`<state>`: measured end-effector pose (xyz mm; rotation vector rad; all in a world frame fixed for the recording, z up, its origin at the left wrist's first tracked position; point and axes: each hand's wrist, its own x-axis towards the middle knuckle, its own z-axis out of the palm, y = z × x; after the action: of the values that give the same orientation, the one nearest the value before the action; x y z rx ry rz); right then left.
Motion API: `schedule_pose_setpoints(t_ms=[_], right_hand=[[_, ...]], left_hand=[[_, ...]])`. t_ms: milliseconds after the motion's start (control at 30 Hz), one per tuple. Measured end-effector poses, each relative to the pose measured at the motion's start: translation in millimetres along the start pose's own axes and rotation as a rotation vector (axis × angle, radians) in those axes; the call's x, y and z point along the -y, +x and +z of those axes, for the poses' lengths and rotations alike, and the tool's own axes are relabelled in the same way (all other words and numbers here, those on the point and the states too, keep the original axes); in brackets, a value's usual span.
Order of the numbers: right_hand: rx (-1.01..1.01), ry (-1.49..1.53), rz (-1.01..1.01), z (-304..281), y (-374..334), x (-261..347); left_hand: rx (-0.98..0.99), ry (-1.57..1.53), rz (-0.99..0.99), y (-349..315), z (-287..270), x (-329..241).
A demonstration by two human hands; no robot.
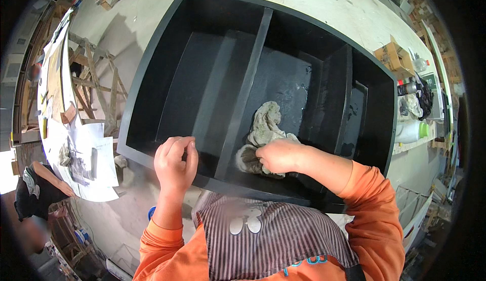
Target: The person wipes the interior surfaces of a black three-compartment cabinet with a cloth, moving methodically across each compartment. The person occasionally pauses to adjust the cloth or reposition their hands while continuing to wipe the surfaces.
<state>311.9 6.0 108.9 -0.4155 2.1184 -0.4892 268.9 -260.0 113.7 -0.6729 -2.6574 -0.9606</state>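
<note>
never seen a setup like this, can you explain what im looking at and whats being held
There is no machine here: you see a person's two bare hands. The one picture comes from a wide fisheye camera worn on their head and looking down, so straight edges bend toward the rim and their forearms enter from below.

In front of them is a black unit with three compartments. The right hand grips a crumpled, stained cloth in the middle one. The left hand is loosely curled by the near edge; I see nothing in it.

Off to the right are a cardboard box and a green-capped bottle. At far left, another person's arm reaches toward some papers.
</note>
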Motion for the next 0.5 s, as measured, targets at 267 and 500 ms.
schedule_pose_setpoints(t_ms=[267, 500], right_hand=[[-0.005, 0.17, 0.028, 26, 27, 1], [0.048, 0.36, 0.078, 31, 30, 0]], left_hand=[[-0.021, 0.004, -0.022, 1, 0, -3], [-0.034, 0.004, -0.038, 1, 1, -3]])
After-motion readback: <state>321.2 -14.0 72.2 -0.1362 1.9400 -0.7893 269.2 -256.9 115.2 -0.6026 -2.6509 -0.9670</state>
